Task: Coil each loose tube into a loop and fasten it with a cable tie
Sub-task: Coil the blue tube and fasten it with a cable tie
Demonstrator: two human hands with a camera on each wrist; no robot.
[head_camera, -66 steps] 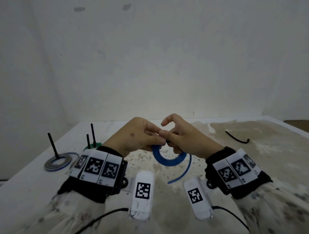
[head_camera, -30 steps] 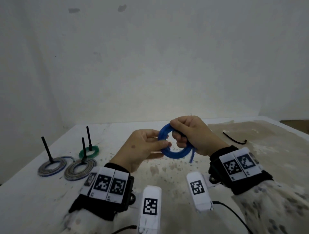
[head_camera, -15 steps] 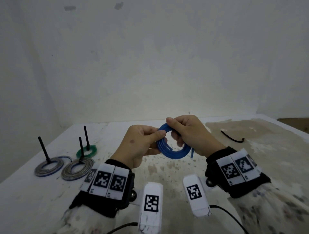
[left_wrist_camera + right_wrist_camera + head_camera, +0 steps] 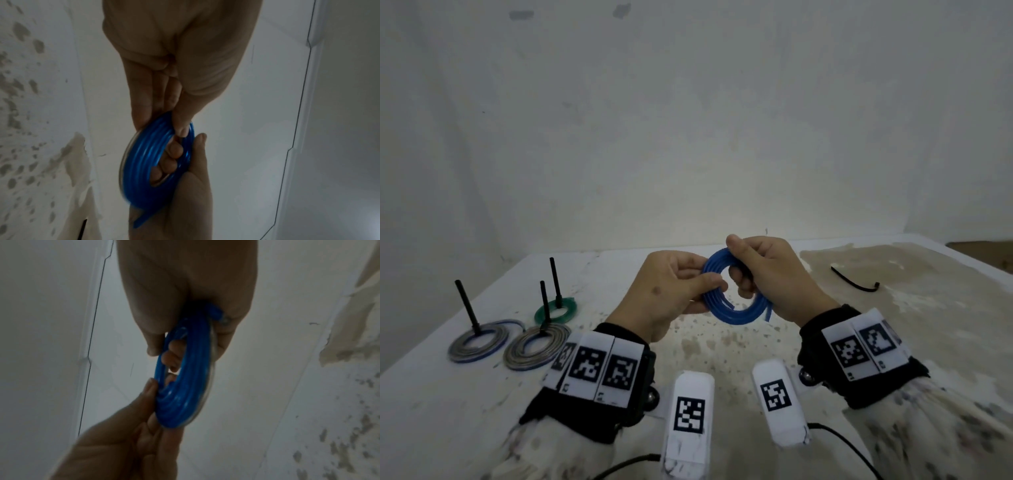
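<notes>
A blue tube (image 4: 736,315) is wound into a small loop of several turns, held upright above the table between both hands. My left hand (image 4: 671,294) pinches the loop's left side with thumb and fingers. My right hand (image 4: 767,270) grips the top right of the loop, fingers curled through its middle. A short free end (image 4: 768,313) sticks out at the lower right. The coil (image 4: 152,155) fills the left wrist view, and the coil (image 4: 185,386) also shows in the right wrist view. A black cable tie (image 4: 854,281) lies on the table at the far right.
Three coiled tubes lie at the left with black cable ties standing up from them: a grey-blue coil (image 4: 477,341), a grey coil (image 4: 536,346) and a green coil (image 4: 556,310). The white table (image 4: 722,353) is stained and speckled. A white wall rises behind it.
The hanging tail of the blue tube has been wound into the loop, leaving a short end. Both hands have lifted the loop off the table and turned it upright.
</notes>
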